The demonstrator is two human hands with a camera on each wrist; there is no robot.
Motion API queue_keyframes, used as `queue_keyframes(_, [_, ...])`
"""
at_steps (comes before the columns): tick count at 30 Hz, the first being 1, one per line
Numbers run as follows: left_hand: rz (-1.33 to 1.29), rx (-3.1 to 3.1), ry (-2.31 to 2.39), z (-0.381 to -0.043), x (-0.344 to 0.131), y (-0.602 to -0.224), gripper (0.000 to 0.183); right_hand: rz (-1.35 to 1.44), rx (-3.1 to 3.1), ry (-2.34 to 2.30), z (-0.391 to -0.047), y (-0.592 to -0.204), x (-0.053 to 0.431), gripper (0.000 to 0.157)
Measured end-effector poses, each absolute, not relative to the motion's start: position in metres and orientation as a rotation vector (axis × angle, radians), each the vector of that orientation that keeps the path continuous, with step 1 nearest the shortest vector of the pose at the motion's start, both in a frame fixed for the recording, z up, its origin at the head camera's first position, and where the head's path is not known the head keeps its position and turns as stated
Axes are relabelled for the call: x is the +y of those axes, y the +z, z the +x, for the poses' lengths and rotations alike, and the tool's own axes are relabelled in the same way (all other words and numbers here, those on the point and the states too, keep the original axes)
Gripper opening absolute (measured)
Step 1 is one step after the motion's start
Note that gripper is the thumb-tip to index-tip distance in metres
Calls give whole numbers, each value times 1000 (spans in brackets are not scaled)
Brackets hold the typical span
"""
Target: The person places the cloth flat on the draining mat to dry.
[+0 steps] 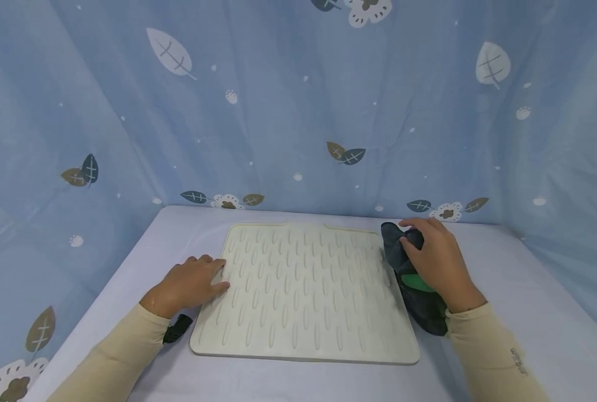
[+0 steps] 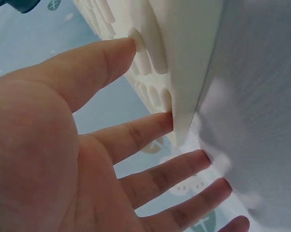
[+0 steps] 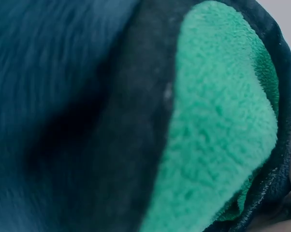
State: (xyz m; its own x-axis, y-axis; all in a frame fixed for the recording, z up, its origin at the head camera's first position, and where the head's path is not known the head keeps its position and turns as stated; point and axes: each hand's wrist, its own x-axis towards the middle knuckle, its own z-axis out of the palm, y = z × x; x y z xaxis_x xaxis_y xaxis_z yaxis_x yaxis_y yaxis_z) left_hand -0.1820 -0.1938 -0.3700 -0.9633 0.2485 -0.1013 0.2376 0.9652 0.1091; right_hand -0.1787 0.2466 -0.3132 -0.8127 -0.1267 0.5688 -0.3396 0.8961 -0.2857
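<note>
A cream-coloured mat (image 1: 303, 290) with rows of raised oval ridges lies on the white-covered table. My left hand (image 1: 190, 282) is at its left edge, fingers spread and straight. In the left wrist view, the thumb and index fingertip touch the mat's ridged side (image 2: 150, 43), and the other fingers extend past the edge. By the mat's right edge, my right hand (image 1: 439, 262) grips a dark cloth (image 1: 396, 251) between thumb and fingers. A fuzzy green side of the cloth (image 3: 218, 111) shows in a fold in the right wrist view, where the hand is mostly hidden.
Blue curtains (image 1: 278, 111) printed with leaves and flowers hang behind the table and along both sides. White cloth covers the tabletop (image 1: 258, 382). Beside my left wrist is a small dark object (image 1: 178, 328), too little seen to name.
</note>
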Motion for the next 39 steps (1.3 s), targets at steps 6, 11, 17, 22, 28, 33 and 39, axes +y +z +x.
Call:
queue_keyframes(6, [373, 3011, 133, -183, -195, -371, 63, 396, -2422, 540, -183, -305, 224, 31])
queue_keyframes(11, [370, 3018, 119, -186, -194, -374, 63, 427, -2386, 574, -189, -297, 209, 31])
queue_keyframes(17, [393, 3031, 130, -186, -193, -374, 62, 462, -2338, 635, -196, -289, 194, 29])
queue_keyframes(22, [389, 3040, 141, -185, -194, -375, 62, 491, -2308, 675, -200, -284, 178, 29])
queue_keyframes(28, [382, 3044, 143, -185, -194, -375, 62, 561, -2262, 712, -203, -277, 159, 30])
queue_keyframes(33, [377, 3043, 142, -185, -195, -376, 63, 598, -2230, 742, -203, -273, 143, 27])
queue_keyframes(39, [389, 3051, 120, -185, -194, -377, 63, 609, -2208, 809, -204, -271, 127, 23])
